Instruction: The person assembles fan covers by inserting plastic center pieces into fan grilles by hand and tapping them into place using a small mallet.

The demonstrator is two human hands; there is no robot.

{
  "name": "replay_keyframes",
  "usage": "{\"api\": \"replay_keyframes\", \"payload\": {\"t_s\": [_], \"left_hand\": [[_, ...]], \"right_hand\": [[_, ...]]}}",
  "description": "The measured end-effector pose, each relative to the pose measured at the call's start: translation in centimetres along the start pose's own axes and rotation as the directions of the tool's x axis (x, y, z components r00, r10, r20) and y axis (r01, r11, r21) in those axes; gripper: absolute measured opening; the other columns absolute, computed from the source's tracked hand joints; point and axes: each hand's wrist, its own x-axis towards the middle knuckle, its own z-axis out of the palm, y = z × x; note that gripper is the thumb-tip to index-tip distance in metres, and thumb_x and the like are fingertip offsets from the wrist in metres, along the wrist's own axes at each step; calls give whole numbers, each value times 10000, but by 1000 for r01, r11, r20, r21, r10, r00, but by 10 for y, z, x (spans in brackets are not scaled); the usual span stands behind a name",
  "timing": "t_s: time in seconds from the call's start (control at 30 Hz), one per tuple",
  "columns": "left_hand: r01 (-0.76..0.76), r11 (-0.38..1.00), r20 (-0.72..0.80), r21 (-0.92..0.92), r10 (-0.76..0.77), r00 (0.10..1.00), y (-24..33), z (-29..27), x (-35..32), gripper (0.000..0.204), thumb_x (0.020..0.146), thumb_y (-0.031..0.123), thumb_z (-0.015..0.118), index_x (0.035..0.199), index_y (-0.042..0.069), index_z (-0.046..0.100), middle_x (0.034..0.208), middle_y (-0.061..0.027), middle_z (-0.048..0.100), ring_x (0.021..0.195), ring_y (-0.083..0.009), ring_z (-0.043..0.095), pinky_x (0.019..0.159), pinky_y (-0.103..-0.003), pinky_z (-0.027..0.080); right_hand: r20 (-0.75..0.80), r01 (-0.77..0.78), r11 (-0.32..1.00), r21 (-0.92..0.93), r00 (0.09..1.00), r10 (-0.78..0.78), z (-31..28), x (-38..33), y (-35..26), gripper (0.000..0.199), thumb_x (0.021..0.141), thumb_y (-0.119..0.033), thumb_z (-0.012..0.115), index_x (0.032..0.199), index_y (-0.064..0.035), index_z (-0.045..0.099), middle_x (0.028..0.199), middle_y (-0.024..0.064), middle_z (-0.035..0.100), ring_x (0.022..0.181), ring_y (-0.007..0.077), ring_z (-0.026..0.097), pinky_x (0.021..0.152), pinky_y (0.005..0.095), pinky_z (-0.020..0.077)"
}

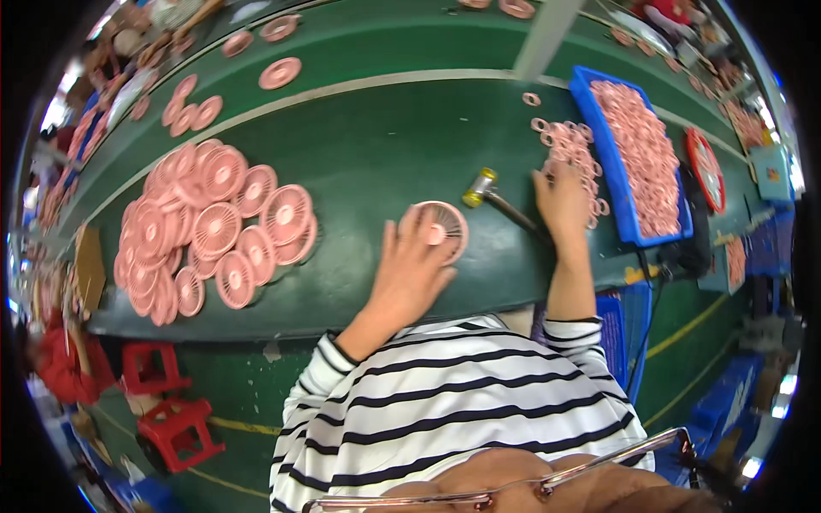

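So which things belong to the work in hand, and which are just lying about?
Likely in use:
pink grille under the left hand
loose pink rings at the right hand
heaped grilles
blue tray of similar pieces
perhaps the yellow-faced mallet

Likely unrelated:
red stools
cardboard panel

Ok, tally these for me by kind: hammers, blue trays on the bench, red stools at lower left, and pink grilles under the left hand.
hammer: 1
blue tray: 1
red stools: 2
pink grille: 1
Total: 5
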Motion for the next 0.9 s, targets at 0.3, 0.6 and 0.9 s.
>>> {"api": "replay_keyframes", "payload": {"t_s": [0.3, 0.6, 0.9], "left_hand": [[280, 951, -499, 133, -180, 848, -42, -45, -13, 538, 802, 197, 743, 1291, 70, 558, 1445, -247, 414, 1355, -435, 363, 1113, -529, 284], [623, 680, -525, 387, -393, 755, -108, -54, -29, 495, 789, 246, 646, 1232, 38, 567, 1222, -200, 573, 1192, -376, 502, 1011, -604, 319], [383, 892, -679, 239, -129, 723, -91, -61, -9, 331, 912, 139, 585, 1229, 48, 615, 1167, -124, 649, 1114, -332, 581, 988, -546, 346]], "right_hand": [[36, -40, 986, 159, 999, 34, -32, -8, -2, 194, 902, -189, 618, 821, -13, 615, 731, 187, 632, 694, 366, 622, 640, 449, 474], [-89, -15, 999, 39, 996, 19, -12, -13, -2, 208, 867, -239, 658, 888, -35, 625, 887, 205, 644, 806, 394, 641, 699, 488, 505], [-173, 218, 926, 308, 970, -171, -30, -26, -13, 61, 843, -85, 668, 878, -37, 652, 865, 120, 620, 763, 309, 629, 653, 403, 499]]}}
